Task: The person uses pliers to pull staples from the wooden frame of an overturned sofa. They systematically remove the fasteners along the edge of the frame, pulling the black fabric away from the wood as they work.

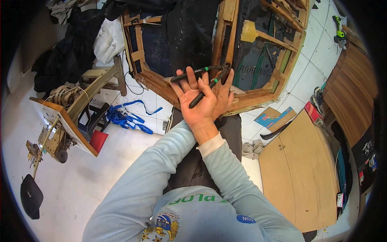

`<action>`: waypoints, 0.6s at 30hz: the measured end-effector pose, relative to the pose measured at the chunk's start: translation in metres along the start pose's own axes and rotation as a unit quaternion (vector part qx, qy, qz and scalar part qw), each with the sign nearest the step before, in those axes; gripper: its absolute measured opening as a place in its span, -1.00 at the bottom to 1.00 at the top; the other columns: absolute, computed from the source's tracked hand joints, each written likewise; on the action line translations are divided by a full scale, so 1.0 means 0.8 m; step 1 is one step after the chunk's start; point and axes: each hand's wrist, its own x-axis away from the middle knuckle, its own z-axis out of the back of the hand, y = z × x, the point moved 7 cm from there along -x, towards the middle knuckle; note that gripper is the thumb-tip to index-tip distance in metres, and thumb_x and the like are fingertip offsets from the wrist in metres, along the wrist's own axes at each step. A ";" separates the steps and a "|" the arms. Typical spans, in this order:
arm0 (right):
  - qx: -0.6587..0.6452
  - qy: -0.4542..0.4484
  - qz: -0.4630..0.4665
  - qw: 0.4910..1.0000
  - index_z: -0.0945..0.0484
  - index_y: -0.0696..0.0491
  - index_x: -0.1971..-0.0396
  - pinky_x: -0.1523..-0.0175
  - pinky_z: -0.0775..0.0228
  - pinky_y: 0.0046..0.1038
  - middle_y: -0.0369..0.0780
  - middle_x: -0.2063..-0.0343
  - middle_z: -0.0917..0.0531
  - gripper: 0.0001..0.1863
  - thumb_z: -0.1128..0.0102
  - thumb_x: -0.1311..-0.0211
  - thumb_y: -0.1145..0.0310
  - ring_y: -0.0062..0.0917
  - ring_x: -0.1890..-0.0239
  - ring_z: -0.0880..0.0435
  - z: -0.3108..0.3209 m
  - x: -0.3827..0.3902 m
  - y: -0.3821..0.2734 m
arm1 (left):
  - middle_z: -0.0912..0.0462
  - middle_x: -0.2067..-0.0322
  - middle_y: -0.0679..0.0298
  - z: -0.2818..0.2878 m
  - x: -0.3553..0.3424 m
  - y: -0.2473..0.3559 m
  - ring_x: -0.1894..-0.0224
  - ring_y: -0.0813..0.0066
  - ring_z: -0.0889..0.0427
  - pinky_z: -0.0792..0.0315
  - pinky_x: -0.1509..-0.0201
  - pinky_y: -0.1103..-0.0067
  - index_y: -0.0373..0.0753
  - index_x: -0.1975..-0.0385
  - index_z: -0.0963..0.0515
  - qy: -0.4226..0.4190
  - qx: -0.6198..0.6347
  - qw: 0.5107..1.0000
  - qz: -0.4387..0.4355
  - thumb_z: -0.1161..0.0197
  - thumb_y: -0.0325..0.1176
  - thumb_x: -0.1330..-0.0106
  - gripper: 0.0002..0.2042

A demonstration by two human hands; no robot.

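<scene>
Closest to the viewer, two light blue sleeves (141, 173) reach away from the body and cross at the wrists, above a dark padded strip (230, 133). On the near right stands a pale wooden cabinet (308, 165); on the near left, a red pad (98, 141) shows beside a tilted, wood-edged board (66, 115).

Because the arms cross, the right hand (196, 98) lies toward the left, palm up, fingers spread and apart. The left hand (222, 101) is farther right, partly hidden behind it, its visible fingers pointing away; whether it is clamped on anything, I cannot tell.

Black pliers with green bands (201, 70) are at the hands, in the middle of the scene. One handle runs left among the right hand's fingers, the other slants nearer beside its thumb, and the metal head is at the far right end, by a wooden bar of the frame.

Left of the hands, blue straps (131, 117) lie tangled on the white floor; on the right lies a piece of cardboard (278, 117).

Farther off, a large angular wooden frame (258, 99) holds black fabric (193, 36) and a zigzag spring (254, 70). At far left is a white bag (109, 42); at far right, a green-and-black tool (340, 31).
</scene>
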 end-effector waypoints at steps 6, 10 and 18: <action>-0.076 0.076 0.076 0.991 -0.52 -0.01 -0.08 -0.51 -0.34 0.29 -0.16 0.27 -0.70 -0.76 -0.09 -0.67 0.16 -0.05 -0.20 -0.63 0.004 -0.053 0.018 | -0.52 -0.36 0.05 -0.039 -0.024 0.001 -0.48 -0.04 -0.42 -0.15 -0.57 -0.15 0.12 -0.53 -0.25 0.045 -0.391 0.917 -0.060 -0.07 -0.19 -0.65 -0.51; -0.061 0.082 0.120 0.988 -0.51 0.03 -0.04 -0.20 -0.70 -0.02 -0.27 0.55 -0.47 -0.63 -0.12 -0.66 0.00 -0.27 0.20 -0.71 -0.004 -0.086 0.038 | -0.51 -0.35 0.09 -0.024 0.005 -0.006 -0.46 0.04 -0.44 -0.22 -0.59 0.10 0.03 -0.51 -0.30 -0.105 -0.914 0.379 -0.098 -0.11 -0.19 -0.63 -0.52; 0.233 0.180 0.029 0.955 -0.60 0.06 0.01 0.39 -0.53 -0.45 -0.39 0.66 -0.29 -0.59 -0.13 -0.66 -0.03 -0.46 0.51 -0.59 0.082 -0.001 -0.027 | -0.50 -0.33 0.05 -0.001 0.035 0.049 -0.26 -0.01 -0.61 -0.51 -0.34 0.25 -0.16 -0.27 -0.56 -0.172 -0.973 0.153 0.001 -0.39 -0.31 -0.37 -0.54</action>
